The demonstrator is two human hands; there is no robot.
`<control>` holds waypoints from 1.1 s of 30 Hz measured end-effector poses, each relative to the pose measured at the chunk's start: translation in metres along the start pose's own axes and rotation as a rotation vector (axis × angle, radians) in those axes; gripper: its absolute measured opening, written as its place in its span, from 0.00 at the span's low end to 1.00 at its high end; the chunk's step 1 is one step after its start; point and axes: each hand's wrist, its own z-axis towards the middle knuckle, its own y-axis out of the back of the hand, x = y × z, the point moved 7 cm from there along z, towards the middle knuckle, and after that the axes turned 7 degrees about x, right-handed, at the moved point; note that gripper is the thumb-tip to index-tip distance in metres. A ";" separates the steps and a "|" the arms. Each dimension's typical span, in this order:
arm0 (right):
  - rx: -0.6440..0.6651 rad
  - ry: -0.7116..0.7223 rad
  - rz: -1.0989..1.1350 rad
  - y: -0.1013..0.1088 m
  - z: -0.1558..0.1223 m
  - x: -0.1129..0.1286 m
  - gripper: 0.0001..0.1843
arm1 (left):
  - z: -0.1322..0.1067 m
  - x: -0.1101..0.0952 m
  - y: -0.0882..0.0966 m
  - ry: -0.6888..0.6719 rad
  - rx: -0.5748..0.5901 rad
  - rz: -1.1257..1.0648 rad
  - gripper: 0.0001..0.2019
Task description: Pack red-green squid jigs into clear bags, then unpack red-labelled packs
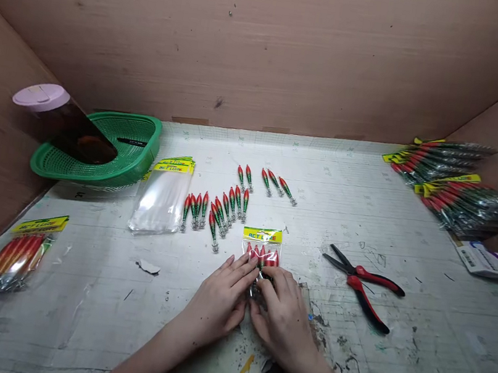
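Note:
A clear bag of fishing lures [262, 251] with a yellow header lies on the table before me. Several lures with red heads show through its plastic. My left hand [227, 289] lies over the bag's left side, its fingers together and the thumb near the lower edge. On the other side my right hand [282, 307] grips the bag with bent fingers. Its lower part is mostly hidden by both hands. Just beyond are loose red-and-green lures [230, 203] with metal hooks, some in a tight group and others [271, 183] further back.
Left of the loose lures is a stack of clear bags [160, 201]. A green basket [134, 172] holds a lidded bottle [83, 134]. Packed orange lures [19, 252] lie far left. Red-handled pliers [357, 274] rest at right, with packed lure piles [471, 204] beyond.

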 end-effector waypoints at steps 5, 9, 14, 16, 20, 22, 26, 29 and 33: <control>0.006 0.077 0.039 0.029 -0.015 -0.019 0.10 | -0.018 -0.003 0.013 -0.073 0.016 0.098 0.37; 0.016 0.366 -0.145 0.046 -0.037 -0.021 0.12 | -0.038 -0.013 0.026 -0.336 -0.123 0.336 0.25; 0.030 0.643 -0.141 0.037 -0.046 -0.004 0.15 | -0.041 -0.035 0.021 -0.609 -0.267 0.370 0.09; 0.016 0.615 -0.070 0.035 -0.043 -0.005 0.14 | -0.036 -0.034 0.021 -0.533 -0.326 0.265 0.09; 0.068 0.479 0.121 0.035 -0.038 -0.015 0.10 | -0.035 -0.023 0.021 -0.315 -0.415 0.046 0.09; 0.097 0.392 0.260 0.036 -0.034 -0.020 0.11 | -0.038 -0.023 0.019 -0.293 -0.379 0.001 0.08; 0.094 0.242 0.352 0.035 -0.025 -0.025 0.13 | -0.034 -0.025 0.023 -0.272 -0.261 -0.141 0.16; 0.126 0.200 0.226 0.024 -0.018 -0.023 0.12 | -0.018 -0.020 0.020 -0.212 -0.166 -0.064 0.27; 0.113 0.175 0.131 0.014 -0.013 -0.022 0.08 | 0.003 -0.014 0.005 -0.214 -0.112 0.096 0.23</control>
